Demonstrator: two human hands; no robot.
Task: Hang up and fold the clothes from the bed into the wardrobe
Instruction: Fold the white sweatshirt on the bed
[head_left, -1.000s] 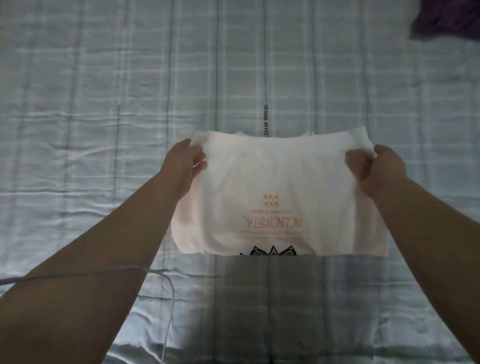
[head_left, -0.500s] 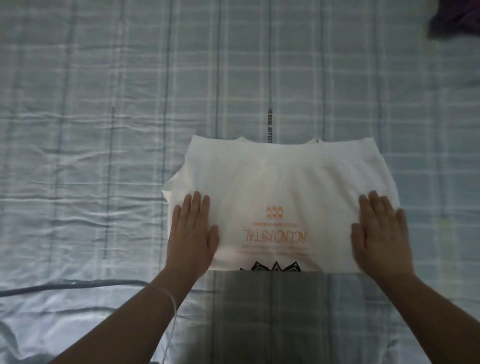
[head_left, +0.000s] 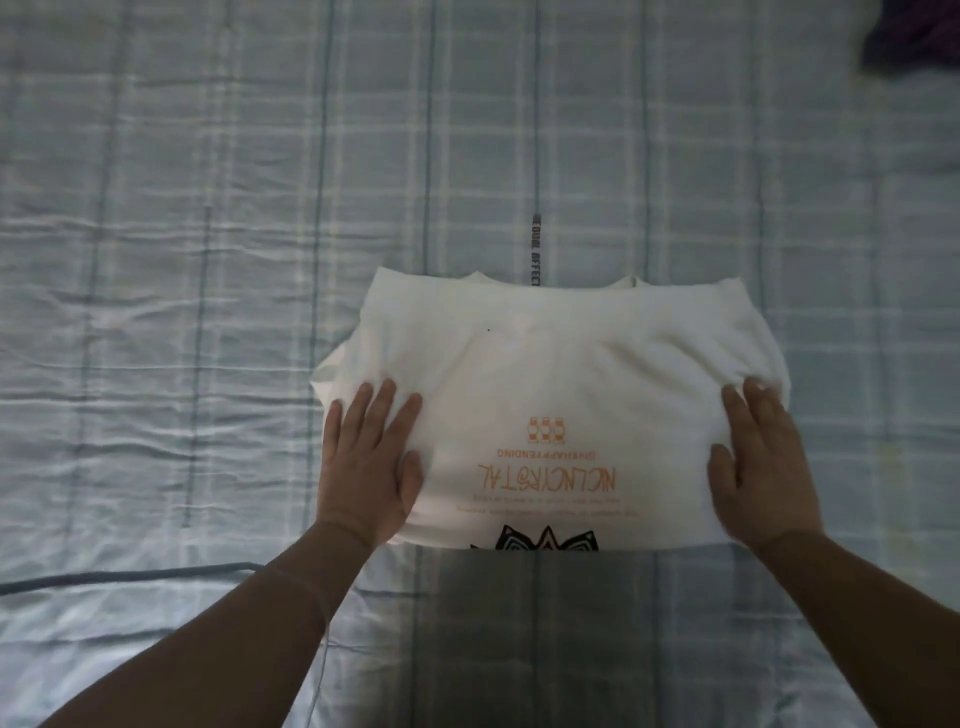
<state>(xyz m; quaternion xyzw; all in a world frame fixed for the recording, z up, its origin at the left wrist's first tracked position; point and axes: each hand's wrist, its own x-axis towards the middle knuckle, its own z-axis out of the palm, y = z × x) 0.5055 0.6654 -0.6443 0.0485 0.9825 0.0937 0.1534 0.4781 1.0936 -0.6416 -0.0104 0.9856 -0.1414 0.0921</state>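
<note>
A white T-shirt (head_left: 550, 374) with orange lettering and a black pattern lies folded on the bed, its fold at the near edge. My left hand (head_left: 369, 462) lies flat on the shirt's left part, fingers straight and pointing away from me. My right hand (head_left: 758, 462) presses flat on the shirt's right part in the same way. Neither hand grips the cloth.
The bed (head_left: 208, 260) is covered by a pale blue checked sheet with creases. A dark purple garment (head_left: 914, 41) lies at the far right corner. A thin cable (head_left: 130, 574) runs across the sheet at the near left.
A second ago both hands pinched the shirt's far corners and laid them down. They then let go, pulled back toward me and now press flat on the folded shirt.
</note>
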